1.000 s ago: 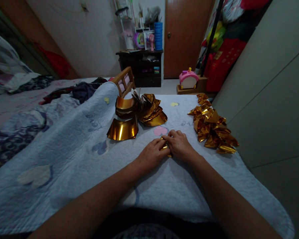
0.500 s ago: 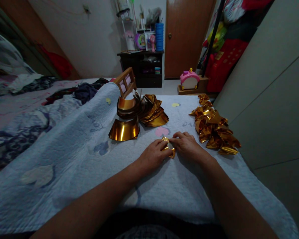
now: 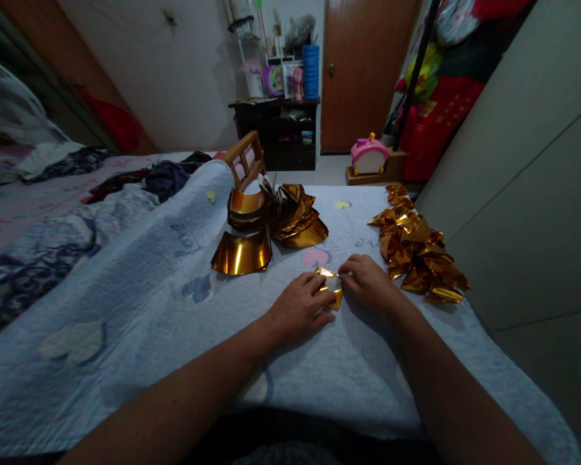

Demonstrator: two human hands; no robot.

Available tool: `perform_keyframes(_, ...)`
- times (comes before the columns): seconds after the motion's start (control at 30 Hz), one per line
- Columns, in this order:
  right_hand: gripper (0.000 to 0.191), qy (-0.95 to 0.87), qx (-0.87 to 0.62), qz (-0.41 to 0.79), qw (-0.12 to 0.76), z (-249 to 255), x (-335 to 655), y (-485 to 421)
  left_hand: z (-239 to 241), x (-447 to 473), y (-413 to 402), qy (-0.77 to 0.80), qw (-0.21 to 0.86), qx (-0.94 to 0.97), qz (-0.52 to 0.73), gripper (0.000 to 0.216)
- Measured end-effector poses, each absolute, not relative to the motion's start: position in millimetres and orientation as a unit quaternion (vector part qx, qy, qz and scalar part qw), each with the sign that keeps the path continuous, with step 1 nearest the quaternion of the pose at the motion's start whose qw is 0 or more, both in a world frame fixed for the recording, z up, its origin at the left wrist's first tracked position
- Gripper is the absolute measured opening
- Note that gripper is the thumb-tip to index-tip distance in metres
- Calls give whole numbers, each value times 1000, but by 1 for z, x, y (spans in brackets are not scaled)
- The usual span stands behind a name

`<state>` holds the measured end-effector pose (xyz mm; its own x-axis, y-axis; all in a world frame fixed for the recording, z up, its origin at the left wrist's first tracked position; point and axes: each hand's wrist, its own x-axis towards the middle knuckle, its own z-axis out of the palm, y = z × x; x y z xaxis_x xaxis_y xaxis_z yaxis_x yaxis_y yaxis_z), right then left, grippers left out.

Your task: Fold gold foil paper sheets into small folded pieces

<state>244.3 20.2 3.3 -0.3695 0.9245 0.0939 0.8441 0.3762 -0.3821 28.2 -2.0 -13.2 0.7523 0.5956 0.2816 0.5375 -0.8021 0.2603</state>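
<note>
A small folded piece of gold foil paper [image 3: 336, 298] lies on the quilted cover [image 3: 290, 361], with a pale patch in its middle. My left hand [image 3: 300, 303] rests over its left side, fingers spread and pressing it down, thumb on the cloth. At the piece's upper right corner, the fingertips of my right hand [image 3: 365, 278] are pinched together on the edge. Beyond my hands sits a fanned stack of curved gold foil sheets [image 3: 242, 253]. To the right is a heap of folded gold foil pieces [image 3: 416, 248].
A wooden bed rail [image 3: 244, 158] stands behind the stack. Rumpled clothes [image 3: 167, 181] lie on the bed at left. A tall pale cabinet [image 3: 527, 213] borders the right side. Farther back are a pink toy case [image 3: 369, 155], a dark shelf unit [image 3: 275, 132] and a wooden door [image 3: 368, 71].
My right hand has drawn slightly right along the foil piece, to its corner. My left fingers have spread, and the left thumb has come down off the piece onto the cloth.
</note>
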Motion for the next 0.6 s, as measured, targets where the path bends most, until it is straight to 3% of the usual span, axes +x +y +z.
perform_keyframes(0.37, 15, -760, -624, 116, 139, -4, 218, 25, -8, 40, -4, 347, 97, 917, 174, 33)
perform_keyframes(0.6, 10, -751, -607, 160, 204, -8, 219, 28, -7, 41, -7, 344, 72, 919, 179, 20)
